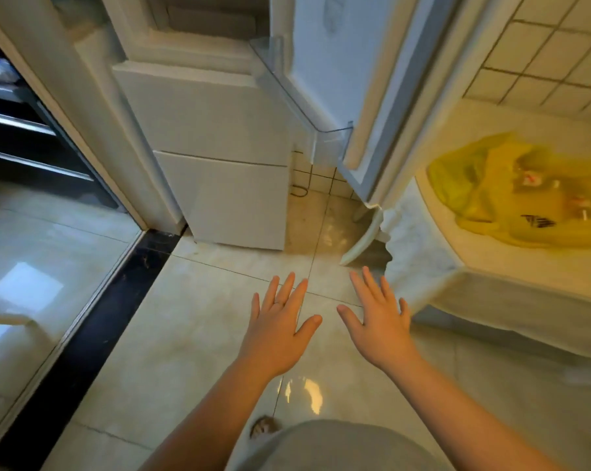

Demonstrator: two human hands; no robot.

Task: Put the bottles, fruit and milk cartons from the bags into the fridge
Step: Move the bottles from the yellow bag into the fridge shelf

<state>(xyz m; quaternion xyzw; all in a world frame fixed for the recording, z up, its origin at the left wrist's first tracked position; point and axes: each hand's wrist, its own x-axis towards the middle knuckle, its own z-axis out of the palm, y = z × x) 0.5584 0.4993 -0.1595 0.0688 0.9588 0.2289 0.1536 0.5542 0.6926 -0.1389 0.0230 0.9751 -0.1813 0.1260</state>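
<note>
Grey fabric (338, 448) — left hand (277, 334), right hand (382, 331) splayed over glossy tiles (185, 334).

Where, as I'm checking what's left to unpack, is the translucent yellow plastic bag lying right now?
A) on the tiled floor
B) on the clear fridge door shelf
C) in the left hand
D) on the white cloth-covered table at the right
D: the translucent yellow plastic bag lies on top of the white cloth-covered table, right of the open white fridge door; the left hand and right hand are open and empty.
</note>
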